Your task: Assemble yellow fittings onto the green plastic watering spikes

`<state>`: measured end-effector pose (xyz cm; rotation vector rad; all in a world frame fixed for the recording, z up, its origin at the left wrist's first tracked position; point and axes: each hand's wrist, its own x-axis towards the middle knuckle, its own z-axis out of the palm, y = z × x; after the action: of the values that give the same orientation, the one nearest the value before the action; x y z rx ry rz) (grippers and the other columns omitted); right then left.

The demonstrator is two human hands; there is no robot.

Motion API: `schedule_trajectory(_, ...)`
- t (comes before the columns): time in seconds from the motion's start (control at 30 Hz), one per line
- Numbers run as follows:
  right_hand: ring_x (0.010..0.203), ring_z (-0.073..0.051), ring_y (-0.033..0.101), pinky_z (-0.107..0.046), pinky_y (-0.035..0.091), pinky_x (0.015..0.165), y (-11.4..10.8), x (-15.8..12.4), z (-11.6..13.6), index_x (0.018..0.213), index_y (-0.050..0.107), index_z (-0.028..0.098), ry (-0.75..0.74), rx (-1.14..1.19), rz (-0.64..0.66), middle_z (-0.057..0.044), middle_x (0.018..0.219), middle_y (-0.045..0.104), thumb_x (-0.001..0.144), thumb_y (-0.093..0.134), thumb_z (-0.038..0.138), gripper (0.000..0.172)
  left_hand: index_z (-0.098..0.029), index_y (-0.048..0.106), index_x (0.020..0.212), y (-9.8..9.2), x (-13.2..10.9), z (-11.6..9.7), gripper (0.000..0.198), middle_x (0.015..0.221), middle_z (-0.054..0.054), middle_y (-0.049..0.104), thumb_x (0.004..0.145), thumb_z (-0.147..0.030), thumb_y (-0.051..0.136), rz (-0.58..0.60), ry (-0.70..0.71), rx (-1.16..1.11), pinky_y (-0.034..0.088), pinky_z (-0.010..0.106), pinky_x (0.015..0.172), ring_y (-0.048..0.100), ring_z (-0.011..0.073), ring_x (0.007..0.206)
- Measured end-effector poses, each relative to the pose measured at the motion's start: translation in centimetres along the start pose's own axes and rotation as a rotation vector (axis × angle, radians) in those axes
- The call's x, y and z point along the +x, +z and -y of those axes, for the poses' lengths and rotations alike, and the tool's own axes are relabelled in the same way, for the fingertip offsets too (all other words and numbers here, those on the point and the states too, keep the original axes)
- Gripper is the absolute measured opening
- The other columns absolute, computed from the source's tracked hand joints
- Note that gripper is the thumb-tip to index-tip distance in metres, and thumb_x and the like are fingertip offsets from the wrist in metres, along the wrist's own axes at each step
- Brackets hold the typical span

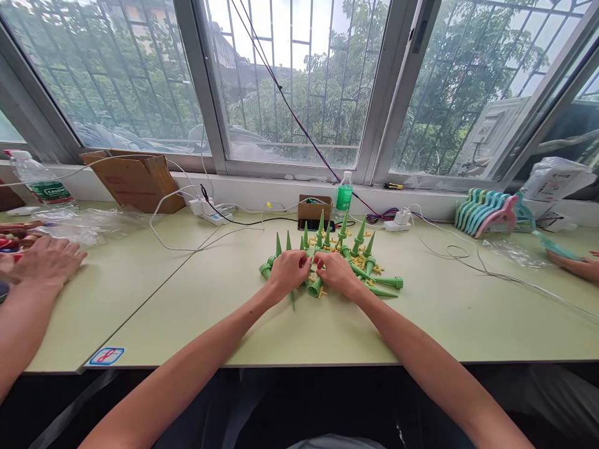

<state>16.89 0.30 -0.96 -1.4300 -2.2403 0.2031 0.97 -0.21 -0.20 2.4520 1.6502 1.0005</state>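
Note:
My left hand [289,273] and my right hand [337,272] are close together over a heap of green plastic plant-watering spikes. Both have their fingers curled in a pinch, and whatever is between the fingertips is too small or hidden. One green spike tip [292,302] sticks out below my left hand; I cannot tell whether that hand holds it. A ridged green spike cap [314,288] lies just under my right hand. Several spikes [360,237] stand upright behind my hands, and others lie flat to the right [381,291]. Small yellow valve pieces [359,263] are scattered among them.
Behind the heap are a small brown box [314,203], a dark phone [316,225] and a green-labelled bottle [345,192]. White cables [484,269] cross the table. Other people's hands are at the left [47,262] and right [573,265]. Small hangers [486,213] stand at right.

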Motion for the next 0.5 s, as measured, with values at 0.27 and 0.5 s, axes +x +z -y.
schedule_trajectory(0.27,0.082,-0.018,0.061,-0.023,0.034,0.060,0.51,0.11,-0.34,0.093,0.062,0.022,0.012,-0.052,0.012,-0.002,0.086,0.069,0.077,0.057,0.013,0.018,-0.018,0.054,0.059,0.25,-0.06,0.21,0.033,0.058,0.002,0.057,0.085,-0.035,0.046,0.005,0.017,-0.016,0.027,0.025,0.051,0.046,0.0128,0.052)
schedule_trajectory(0.5,0.084,-0.017,0.062,-0.023,0.034,0.061,0.53,0.11,-0.40,0.095,0.062,0.022,0.007,-0.079,0.029,-0.002,0.088,0.069,0.079,0.055,0.012,0.020,-0.018,0.054,0.059,0.34,-0.03,0.22,0.032,0.059,0.002,0.058,0.085,-0.034,0.047,0.009,0.019,-0.020,0.027,0.025,0.051,0.046,0.0125,0.052)
